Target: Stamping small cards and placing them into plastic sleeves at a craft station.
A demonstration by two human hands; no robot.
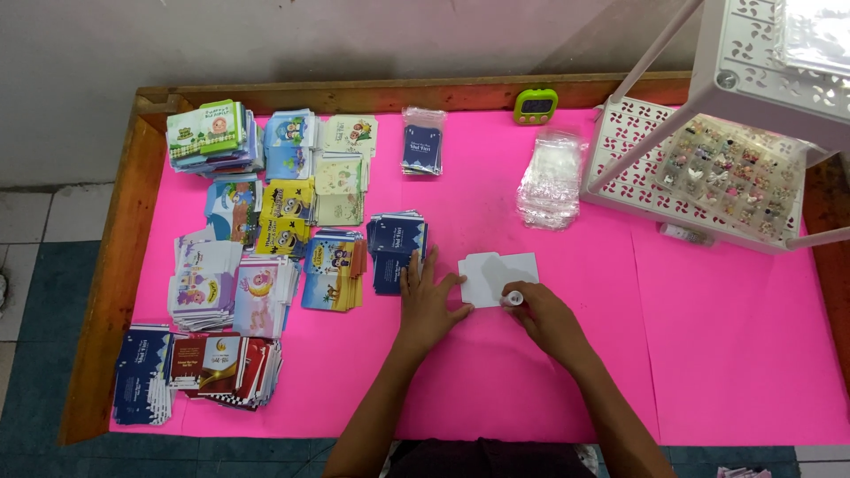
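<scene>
While flat on pink table (708, 354) | white envelope (496, 276), blank, flap open

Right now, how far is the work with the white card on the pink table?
Done: many stacks of colourful printed cards lie sorted at the left of the pink table. In hand: the left hand presses flat beside one white blank card, while the right hand holds a small white tube at its edge. Left: the pile of clear plastic sleeves lies untouched.
</scene>
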